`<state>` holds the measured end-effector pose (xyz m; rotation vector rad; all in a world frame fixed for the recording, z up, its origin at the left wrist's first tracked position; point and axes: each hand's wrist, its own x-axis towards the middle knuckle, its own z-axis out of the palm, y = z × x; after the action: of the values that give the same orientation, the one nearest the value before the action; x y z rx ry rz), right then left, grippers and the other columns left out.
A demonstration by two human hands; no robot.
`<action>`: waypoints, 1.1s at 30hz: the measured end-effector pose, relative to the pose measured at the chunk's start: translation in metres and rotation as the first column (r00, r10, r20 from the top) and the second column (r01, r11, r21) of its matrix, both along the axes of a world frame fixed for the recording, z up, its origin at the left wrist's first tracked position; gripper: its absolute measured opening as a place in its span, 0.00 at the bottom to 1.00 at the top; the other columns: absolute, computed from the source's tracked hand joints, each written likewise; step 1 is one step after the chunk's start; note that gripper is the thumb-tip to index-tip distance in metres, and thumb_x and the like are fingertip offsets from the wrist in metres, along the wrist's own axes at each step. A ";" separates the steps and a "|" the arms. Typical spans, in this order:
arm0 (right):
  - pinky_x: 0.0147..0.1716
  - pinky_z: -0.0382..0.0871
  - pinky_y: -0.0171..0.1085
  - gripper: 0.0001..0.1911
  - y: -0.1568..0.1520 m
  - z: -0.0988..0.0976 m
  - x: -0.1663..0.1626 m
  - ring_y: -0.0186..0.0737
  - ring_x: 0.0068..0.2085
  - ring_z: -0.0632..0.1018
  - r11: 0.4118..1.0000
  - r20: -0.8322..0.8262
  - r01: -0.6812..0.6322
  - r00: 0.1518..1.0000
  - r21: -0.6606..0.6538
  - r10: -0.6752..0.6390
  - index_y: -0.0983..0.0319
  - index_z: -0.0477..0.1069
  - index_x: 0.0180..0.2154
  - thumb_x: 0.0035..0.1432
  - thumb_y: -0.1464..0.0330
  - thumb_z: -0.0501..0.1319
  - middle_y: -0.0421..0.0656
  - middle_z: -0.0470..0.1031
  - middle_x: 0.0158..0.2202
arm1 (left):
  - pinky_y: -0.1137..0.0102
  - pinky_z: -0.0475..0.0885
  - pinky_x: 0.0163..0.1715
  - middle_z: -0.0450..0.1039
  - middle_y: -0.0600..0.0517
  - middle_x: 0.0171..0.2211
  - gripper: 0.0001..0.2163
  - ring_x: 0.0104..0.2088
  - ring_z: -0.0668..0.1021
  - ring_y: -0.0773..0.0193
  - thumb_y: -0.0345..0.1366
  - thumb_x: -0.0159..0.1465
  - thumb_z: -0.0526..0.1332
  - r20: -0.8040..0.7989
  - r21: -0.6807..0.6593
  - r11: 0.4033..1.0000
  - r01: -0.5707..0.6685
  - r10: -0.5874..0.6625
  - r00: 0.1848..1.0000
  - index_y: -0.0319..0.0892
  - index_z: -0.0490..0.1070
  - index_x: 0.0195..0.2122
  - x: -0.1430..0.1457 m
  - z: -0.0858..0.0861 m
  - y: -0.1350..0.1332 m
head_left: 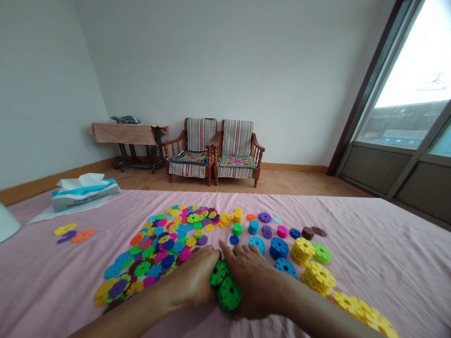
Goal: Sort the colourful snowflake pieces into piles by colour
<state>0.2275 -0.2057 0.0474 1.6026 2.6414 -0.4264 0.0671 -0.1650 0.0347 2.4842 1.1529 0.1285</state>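
The left hand (201, 272) and the right hand (254, 277) are meeting low in the middle of the view, over a pink cloth (369, 244). Between them, two stacks of green discs (229, 295) are standing side by side, touching, with the left hand bearing on one side and the right on the other. The grip is holding the stacks between the two hands; how tightly the fingers of either hand are bending, one cannot tell, as the hands themselves are hiding it.

To the left, a mixed pile (161, 254) of coloured discs is spreading over the cloth, partly behind the left forearm. Beyond the right hand, sorted stacks are standing: blue ones (279, 245), yellow ones (319, 276), a pink one (282, 231) and a brown one (307, 233). A lime disc (322, 253) is lying beside the yellow stacks, and a yellow row (364, 311) is running toward the lower right. Three loose discs (82, 236) are lying apart at far left, near a tissue box (86, 199). Two chairs (201, 136) are standing against the wall.
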 end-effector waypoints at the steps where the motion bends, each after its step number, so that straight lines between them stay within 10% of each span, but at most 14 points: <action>1: 0.57 0.56 0.60 0.62 -0.005 0.001 -0.001 0.67 0.58 0.66 1.000 -0.003 -0.013 1.000 0.003 0.013 0.75 0.41 0.67 0.36 0.63 0.70 0.68 0.63 0.58 | 0.67 0.72 0.42 0.77 0.50 0.40 0.13 0.40 0.78 0.55 0.37 0.50 0.64 0.023 -0.017 1.000 0.003 -0.003 1.000 0.45 0.72 0.38 -0.001 0.000 -0.005; 14: 0.50 0.66 0.58 0.55 -0.031 -0.018 -0.008 0.65 0.51 0.72 0.998 -0.093 0.053 0.994 -0.018 -0.054 0.68 0.49 0.66 0.38 0.68 0.70 0.62 0.71 0.52 | 0.58 0.61 0.59 0.67 0.47 0.56 0.29 0.58 0.66 0.48 0.40 0.52 0.66 0.157 -0.167 0.985 -0.043 0.070 0.985 0.48 0.66 0.56 -0.026 0.003 -0.059; 27: 0.60 0.59 0.45 0.43 -0.057 -0.087 0.019 0.46 0.63 0.63 0.992 -0.484 0.117 0.871 0.042 -0.083 0.62 0.45 0.67 0.51 0.83 0.53 0.52 0.61 0.64 | 0.58 0.55 0.64 0.53 0.48 0.67 0.43 0.65 0.58 0.49 0.40 0.53 0.68 0.279 -0.081 0.995 -0.052 0.073 0.957 0.54 0.46 0.67 -0.032 -0.050 -0.076; 33: 0.61 0.58 0.43 0.41 -0.067 -0.088 0.026 0.45 0.65 0.60 0.994 -0.523 0.109 0.846 -0.017 -0.102 0.61 0.47 0.67 0.52 0.83 0.53 0.49 0.54 0.66 | 0.54 0.57 0.62 0.50 0.46 0.67 0.50 0.65 0.57 0.45 0.44 0.51 0.69 0.306 -0.069 0.996 -0.050 0.069 0.950 0.53 0.38 0.68 -0.034 -0.052 -0.071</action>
<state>0.2537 -0.2730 -0.0409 1.8643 2.9260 -0.9857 0.0335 -0.2356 -0.0171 2.2749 1.0803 0.4743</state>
